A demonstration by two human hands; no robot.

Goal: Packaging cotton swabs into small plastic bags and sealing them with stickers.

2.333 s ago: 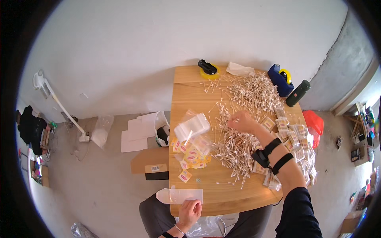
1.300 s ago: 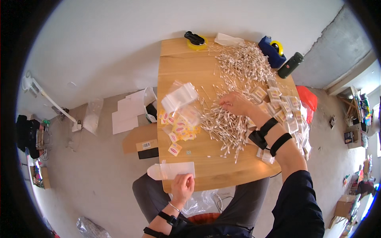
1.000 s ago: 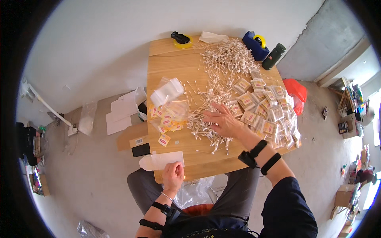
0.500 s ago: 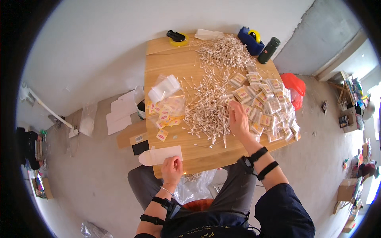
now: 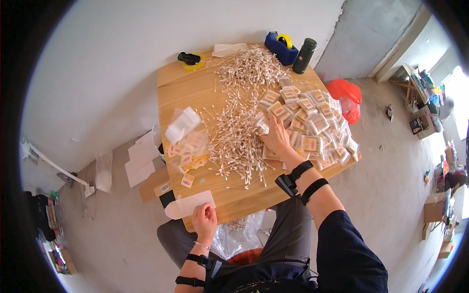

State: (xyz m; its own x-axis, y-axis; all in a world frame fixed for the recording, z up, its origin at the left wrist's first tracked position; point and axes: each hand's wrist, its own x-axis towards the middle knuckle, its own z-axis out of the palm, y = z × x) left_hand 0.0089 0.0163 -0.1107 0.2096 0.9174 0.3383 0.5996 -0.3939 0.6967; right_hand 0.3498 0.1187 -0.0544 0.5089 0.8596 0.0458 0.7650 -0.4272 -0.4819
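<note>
Right hand (image 5: 276, 139): having drawn back from the far heap, now resting half-open on cotton swabs (image 5: 234, 141) at tabletop (image 5: 181, 85) centre, gripping nothing.
Left hand (image 5: 205, 220): still pinching small clear bag (image 5: 188, 205) at near edge.

2 hands: left hand (image 5: 204, 220), right hand (image 5: 276, 138). 1 wooden table (image 5: 190, 88). 2 tape dispensers: blue one (image 5: 280, 47), black/yellow one (image 5: 191, 59). 1 dark green bottle (image 5: 304, 49). 1 red bag (image 5: 345, 95). cotton swabs (image 5: 237, 141) & filled packets (image 5: 312, 122): too many to count.

The scene was bright and evenly daylit, with glare blowing out the window area at three o'clock. Shadows under the tabletop (image 5: 195, 88) were soft. Fisheye distortion bent its edges, a black vignette ringed the frame, and focus stayed sharp centrally.
</note>
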